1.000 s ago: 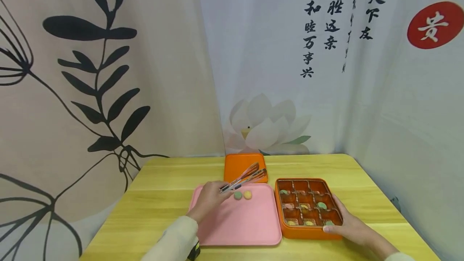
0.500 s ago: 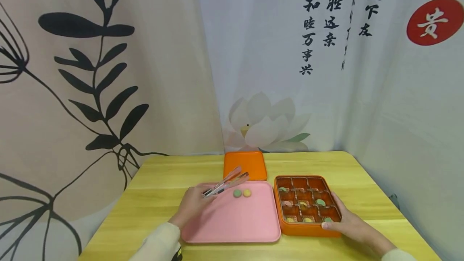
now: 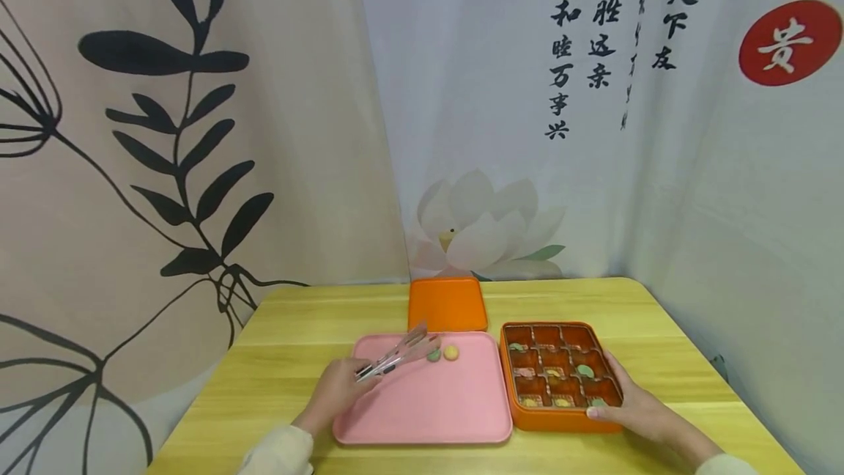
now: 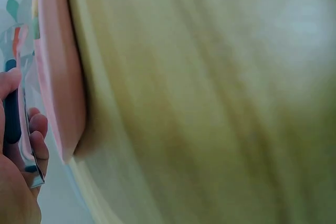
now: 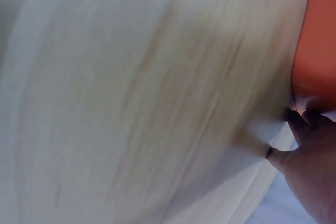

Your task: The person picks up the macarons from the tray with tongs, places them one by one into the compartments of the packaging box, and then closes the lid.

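Note:
My left hand [image 3: 339, 388] grips clear-tipped tongs [image 3: 398, 356] at the left side of a pink tray [image 3: 428, 409]. The tips hang over the tray's back part and overlap a small round green piece [image 3: 434, 355] in the head view; whether they touch it I cannot tell. Beside it lies a round yellow piece [image 3: 451, 352]. In the left wrist view, thumb and fingers are wrapped about the tongs [image 4: 22, 114]. My right hand [image 3: 636, 405] holds the near right corner of an orange divided box [image 3: 560, 422], thumb on the front rim. Several of its compartments hold small coloured pieces.
Behind the tray lies a flat orange lid [image 3: 448, 304]. The box stands close against the tray's right edge. All rest on a yellow wood-grain table [image 3: 290, 321], with a printed curtain [image 3: 316, 130] behind and to the sides.
My left hand has moved left and closer to me, and the tongs have come back from over the lid to the tray's back part. The right hand stays on the box.

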The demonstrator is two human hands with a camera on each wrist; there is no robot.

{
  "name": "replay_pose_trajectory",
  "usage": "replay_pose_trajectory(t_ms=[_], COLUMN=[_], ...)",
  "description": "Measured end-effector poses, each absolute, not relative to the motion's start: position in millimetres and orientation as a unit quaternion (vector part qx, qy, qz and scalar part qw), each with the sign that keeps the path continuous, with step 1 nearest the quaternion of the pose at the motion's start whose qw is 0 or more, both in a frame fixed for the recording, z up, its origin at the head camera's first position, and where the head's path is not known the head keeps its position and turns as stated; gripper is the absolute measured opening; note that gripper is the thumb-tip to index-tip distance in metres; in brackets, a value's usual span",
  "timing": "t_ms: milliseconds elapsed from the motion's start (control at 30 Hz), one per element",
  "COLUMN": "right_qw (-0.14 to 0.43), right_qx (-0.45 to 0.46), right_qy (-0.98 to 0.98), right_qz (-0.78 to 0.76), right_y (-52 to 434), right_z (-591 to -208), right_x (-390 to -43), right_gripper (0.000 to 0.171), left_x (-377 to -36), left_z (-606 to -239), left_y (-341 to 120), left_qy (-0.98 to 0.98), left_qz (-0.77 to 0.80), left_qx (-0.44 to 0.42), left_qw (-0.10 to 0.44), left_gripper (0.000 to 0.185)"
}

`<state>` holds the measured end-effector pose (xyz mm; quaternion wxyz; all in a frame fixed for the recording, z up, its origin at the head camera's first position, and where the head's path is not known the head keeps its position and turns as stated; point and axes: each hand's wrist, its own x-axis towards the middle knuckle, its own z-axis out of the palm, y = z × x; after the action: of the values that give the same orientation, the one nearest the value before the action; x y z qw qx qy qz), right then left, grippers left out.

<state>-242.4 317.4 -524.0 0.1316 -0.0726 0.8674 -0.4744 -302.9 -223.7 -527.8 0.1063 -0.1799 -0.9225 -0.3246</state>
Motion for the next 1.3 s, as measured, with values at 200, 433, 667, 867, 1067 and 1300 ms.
replay_pose_trajectory(t_ms=[200,433,667,867,1067,1300], right_qw=[0.131,0.139,0.135,0.129,0.135,0.136], right_qx=[-0.072,-0.065,-0.065,-0.07,-0.07,-0.07], right_qy=[0.865,0.868,0.868,0.87,0.87,0.871], right_qz=[-0.479,-0.473,-0.474,-0.471,-0.468,-0.467], right_y=[317,316,317,317,319,319], right_z=[-522,-523,-524,-524,-526,-525], right_x=[-242,-241,-240,-242,-244,-244], right_gripper=[0.111,0.112,0.112,0.112,0.111,0.112], left_x=[-300,-296,-296,-298,-295,-293], left_z=[-535,-541,-545,-544,-540,-536], left_y=[-225,-223,-221,-219,-219,-219], left_qy=[-0.927,-0.934,-0.932,-0.932,-0.933,-0.931], left_qz=[-0.312,-0.288,-0.279,-0.265,-0.272,-0.278], left_qx=[-0.185,-0.189,-0.2,-0.21,-0.202,-0.204], left_qw=[0.1,0.092,0.117,0.132,0.118,0.123], left_gripper=[0.011,0.01,0.01,0.01,0.01,0.009])
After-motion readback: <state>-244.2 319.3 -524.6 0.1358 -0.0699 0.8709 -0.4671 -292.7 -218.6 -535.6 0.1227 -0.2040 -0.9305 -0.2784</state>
